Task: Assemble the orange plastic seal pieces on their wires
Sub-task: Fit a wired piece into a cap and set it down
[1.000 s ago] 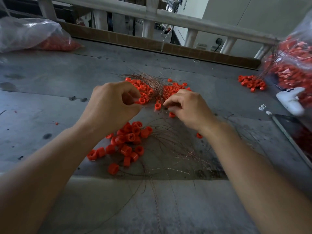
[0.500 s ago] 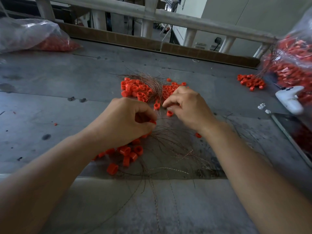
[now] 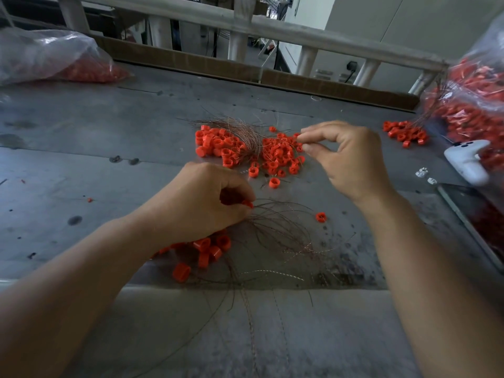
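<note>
Pinching one small, smooth orange plastic seal piece (image 3: 247,204) at the tips of the curled left hand (image 3: 201,203) fingers, knuckles up, fist low over the dull, scuffed grey metal table (image 3: 81,159), forearm angled in from the near left edge. Touching, right at that pinch, a fanned bundle of thin coppery wires (image 3: 281,227), springy and curved, spreading out to the right across the table. Partly covering a near heap of short, ring-shaped orange plastic pieces (image 3: 210,248), glossy and hollow, just below the wrist. Reaching farther out with the right hand (image 3: 351,159), raised, palm facing left, thumb and forefinger drawn close together at the right edge of a far heap of orange rings (image 3: 278,156) tangled with more fine wire strands (image 3: 242,129); remaining fingers bent loosely behind. Cannot tell whether anything sits between those two tips. Lying alone between the two forearms, a single orange ring (image 3: 321,217). Resting at the far left, a crinkled clear plastic bag (image 3: 46,55) of orange parts; at the far right, another clear bag (image 3: 469,99), a small cluster of wired rings (image 3: 403,135) and a smooth white plastic controller (image 3: 466,159).
</note>
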The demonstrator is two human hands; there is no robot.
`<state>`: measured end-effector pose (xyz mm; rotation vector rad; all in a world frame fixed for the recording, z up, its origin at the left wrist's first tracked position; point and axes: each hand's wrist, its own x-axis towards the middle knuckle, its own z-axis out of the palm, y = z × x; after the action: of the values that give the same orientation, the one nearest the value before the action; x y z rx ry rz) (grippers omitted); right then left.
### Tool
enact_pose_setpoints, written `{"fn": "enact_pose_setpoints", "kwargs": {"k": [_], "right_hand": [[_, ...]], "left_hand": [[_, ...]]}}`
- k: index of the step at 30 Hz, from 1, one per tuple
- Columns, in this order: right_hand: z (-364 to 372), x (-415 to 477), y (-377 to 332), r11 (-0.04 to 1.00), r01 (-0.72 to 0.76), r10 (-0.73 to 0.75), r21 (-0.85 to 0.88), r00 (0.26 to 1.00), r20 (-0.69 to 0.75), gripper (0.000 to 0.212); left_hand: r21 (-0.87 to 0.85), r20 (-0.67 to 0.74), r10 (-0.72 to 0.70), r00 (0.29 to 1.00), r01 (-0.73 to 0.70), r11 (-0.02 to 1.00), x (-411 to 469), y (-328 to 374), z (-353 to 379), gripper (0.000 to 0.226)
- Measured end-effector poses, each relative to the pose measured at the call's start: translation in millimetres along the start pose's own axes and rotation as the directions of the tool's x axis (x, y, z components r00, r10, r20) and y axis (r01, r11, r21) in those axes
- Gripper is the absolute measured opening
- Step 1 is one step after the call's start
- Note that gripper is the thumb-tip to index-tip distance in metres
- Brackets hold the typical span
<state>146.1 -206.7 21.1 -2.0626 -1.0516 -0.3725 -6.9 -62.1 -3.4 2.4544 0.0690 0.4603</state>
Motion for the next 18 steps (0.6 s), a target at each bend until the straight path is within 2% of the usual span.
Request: {"fn": "enact_pose_setpoints", "kwargs": {"k": [6, 9, 14, 18], "right_hand": [[-6, -2, -1, 1.000, -0.023, 0.023, 0.012, 1.000, -0.011, 0.019], [-4, -3, 0, 1.000, -0.030, 0.030, 0.000, 1.000, -0.002, 0.019], [-6, -3, -1, 0.999, -0.034, 0.034, -0.003, 0.999, 0.006, 0.018], [-6, -5, -4, 1.000, -0.030, 0.030, -0.008, 0.999, 0.045, 0.019]], "left_hand": [[-0.003, -0.024, -0.017, 1.000, 0.017, 1.000, 0, 0, 1, 0.011], [-0.068, -0.107, -0.032, 0.994, 0.024, 0.997, 0, 0, -2, 0.017], [-0.152, -0.222, -0.050, 0.974, 0.016, 0.988, -1, 5, -11, 0.010], [-0.130, -0.207, -0.068, 0.976, 0.042, 0.991, -2, 7, -11, 0.009]]}}
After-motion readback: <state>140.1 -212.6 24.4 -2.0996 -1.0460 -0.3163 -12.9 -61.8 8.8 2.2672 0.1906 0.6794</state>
